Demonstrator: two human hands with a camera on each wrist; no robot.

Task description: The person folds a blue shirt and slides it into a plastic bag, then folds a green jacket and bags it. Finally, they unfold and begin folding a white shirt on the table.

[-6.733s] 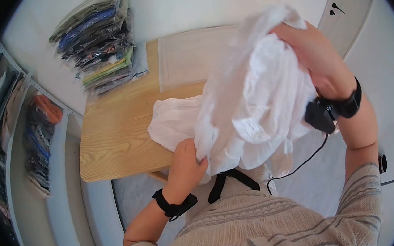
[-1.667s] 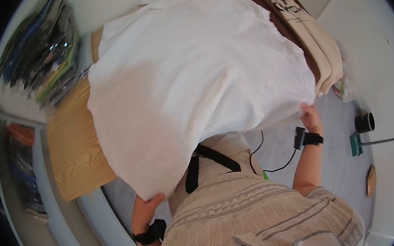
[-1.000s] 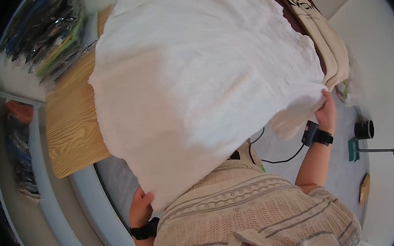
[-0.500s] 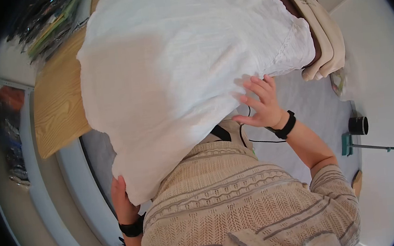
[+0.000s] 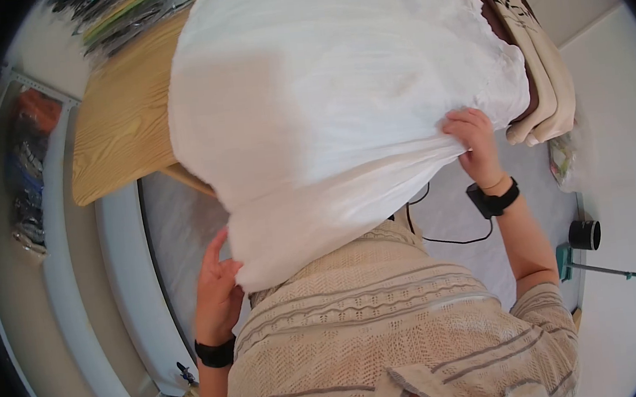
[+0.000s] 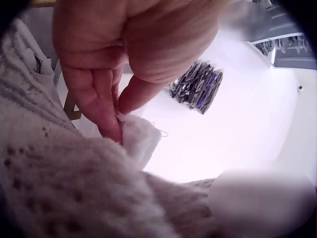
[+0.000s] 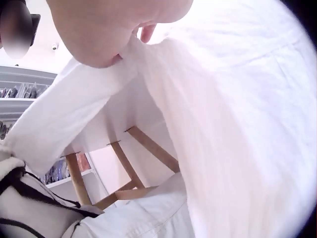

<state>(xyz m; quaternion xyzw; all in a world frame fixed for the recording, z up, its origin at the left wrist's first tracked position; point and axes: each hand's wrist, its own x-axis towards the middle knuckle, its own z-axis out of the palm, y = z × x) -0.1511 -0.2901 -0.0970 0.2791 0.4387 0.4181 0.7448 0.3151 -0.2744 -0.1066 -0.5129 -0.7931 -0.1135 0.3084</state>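
A large white cloth garment [image 5: 352,80] lies spread over the wooden table [image 5: 122,114], its near edge hanging toward the person's body. At its near left corner the left hand [image 5: 219,296] pinches the edge; the left wrist view shows thumb and fingers of that hand [image 6: 119,59] closed on a bit of white cloth [image 6: 138,139]. The right hand [image 5: 475,141] grips the near edge further right, where folds run leftward from it. In the right wrist view the cloth [image 7: 223,114] hangs on both sides of the right hand [image 7: 114,29], whose fingertips are mostly hidden.
Bagged garments [image 5: 128,14] are stacked at the table's back left. Folded beige and brown fabric [image 5: 541,54] lies to the right. Shelves [image 5: 62,246] with bagged clothes stand on the left. A black cylinder [image 5: 585,235] and a green-headed tool [image 5: 565,263] are at the right wall.
The right hand, spread near the cloth's edge half a second ago, has moved right and now grips it. Earlier it held the right corner. The left hand stays at its corner.
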